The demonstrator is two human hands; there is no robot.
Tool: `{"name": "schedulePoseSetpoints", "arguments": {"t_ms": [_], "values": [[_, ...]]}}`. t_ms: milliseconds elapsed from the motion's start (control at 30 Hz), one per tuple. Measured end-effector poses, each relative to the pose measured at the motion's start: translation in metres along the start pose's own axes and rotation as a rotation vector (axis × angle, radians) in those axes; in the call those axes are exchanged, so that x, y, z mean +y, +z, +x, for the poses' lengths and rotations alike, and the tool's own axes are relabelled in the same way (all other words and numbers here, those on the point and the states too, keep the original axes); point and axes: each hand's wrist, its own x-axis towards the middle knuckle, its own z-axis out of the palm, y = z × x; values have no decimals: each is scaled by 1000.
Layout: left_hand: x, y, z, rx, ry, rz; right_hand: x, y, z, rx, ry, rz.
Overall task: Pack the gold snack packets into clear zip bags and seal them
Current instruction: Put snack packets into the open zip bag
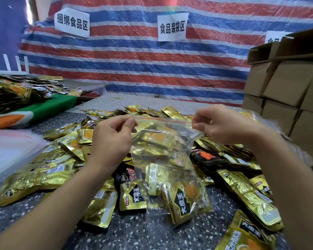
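A clear zip bag (163,156) with a red seal line hangs in the air over the table, with gold snack packets (184,197) sagging in its bottom. My left hand (114,139) pinches the bag's top left corner between thumb and fingers. My right hand (217,123) pinches the top right corner, so the zip edge is stretched between them. A big loose heap of gold snack packets (61,156) covers the speckled table (152,237) under and around the bag.
A stack of empty clear bags (11,150) lies at the left edge. Cardboard boxes (285,87) are piled at the right. More packets (16,91) sit on a green cloth at far left. A striped tarp with paper signs closes the back.
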Motion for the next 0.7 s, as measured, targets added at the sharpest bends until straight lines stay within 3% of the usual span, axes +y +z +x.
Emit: {"name": "schedulePoseSetpoints", "arguments": {"t_ms": [533,600,700], "values": [[-3,3,0,-63,-135,-176,6,0,1,104,-80,81],[-3,4,-1,-112,-227,-273,7,0,1,127,-97,97],[0,9,-4,-307,-466,-482,13,-2,1,171,-95,176]]}}
